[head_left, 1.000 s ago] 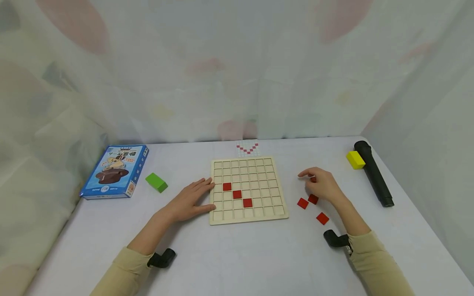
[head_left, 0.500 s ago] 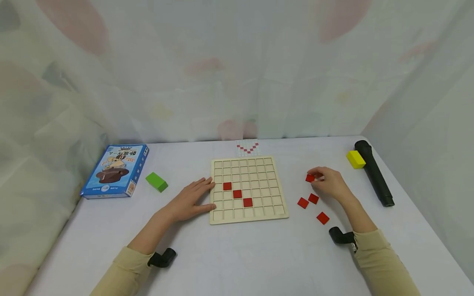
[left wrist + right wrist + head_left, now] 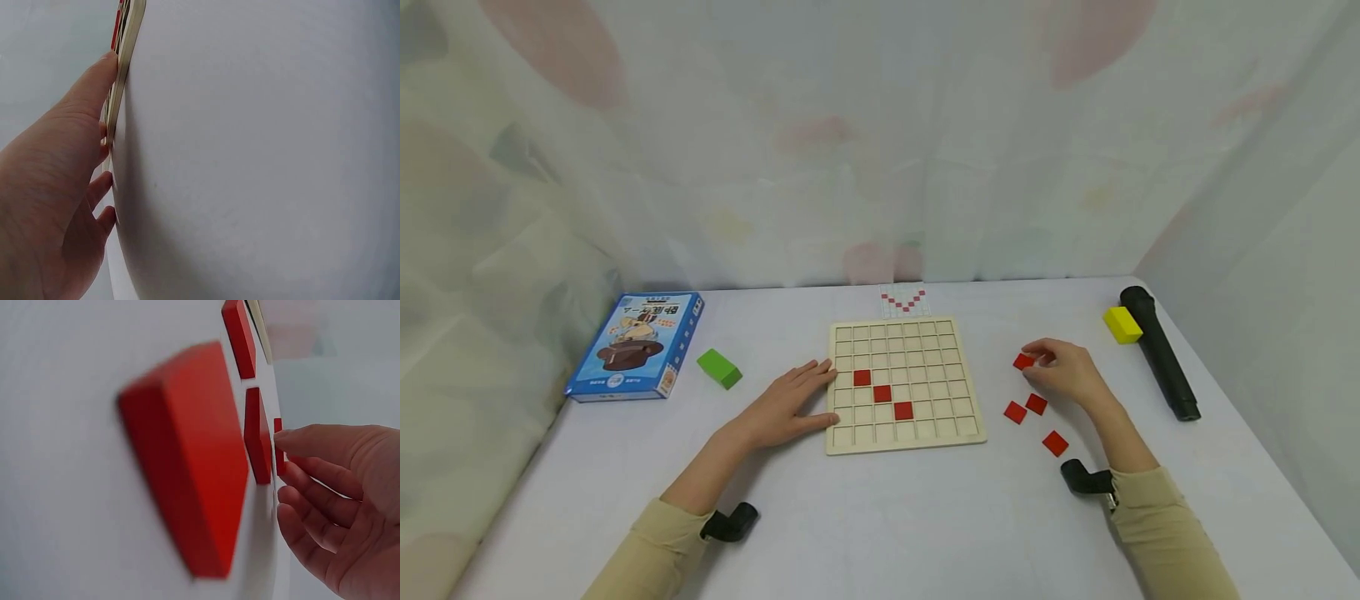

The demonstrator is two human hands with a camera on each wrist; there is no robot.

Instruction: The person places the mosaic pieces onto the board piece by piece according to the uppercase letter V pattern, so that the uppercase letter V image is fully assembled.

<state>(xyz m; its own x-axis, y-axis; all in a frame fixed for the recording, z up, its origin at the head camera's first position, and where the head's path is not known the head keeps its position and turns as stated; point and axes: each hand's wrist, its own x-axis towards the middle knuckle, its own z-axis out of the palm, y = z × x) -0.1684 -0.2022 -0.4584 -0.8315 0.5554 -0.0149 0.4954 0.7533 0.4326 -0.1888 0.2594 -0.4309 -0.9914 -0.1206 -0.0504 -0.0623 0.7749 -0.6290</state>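
A pale wooden grid board [image 3: 947,358] lies on the table with three red square tiles in its cells, one of them a tile [image 3: 882,393] in the middle of a diagonal. Fingertips and thumb of my left hand [image 3: 782,408] touch the board's left edge, the fingers straight and spread. To the right of the board, my right hand [image 3: 1063,371] pinches a red tile [image 3: 1022,361] between thumb and fingers, low at the tabletop. Three more loose tiles lie nearer me, among them a tile [image 3: 1056,443]; the right wrist view shows a large close tile [image 3: 194,456].
Behind the board lies a small pattern card [image 3: 904,301] with red squares in a V. A blue box [image 3: 634,346] and a green block [image 3: 719,368] are at left. At right, a yellow block [image 3: 1122,325] touches a black cylindrical object [image 3: 1161,358].
My right hand has come down on the farthest loose red tile, taken it between thumb and fingers and shifted it slightly left. The left hand stays on the board's edge.
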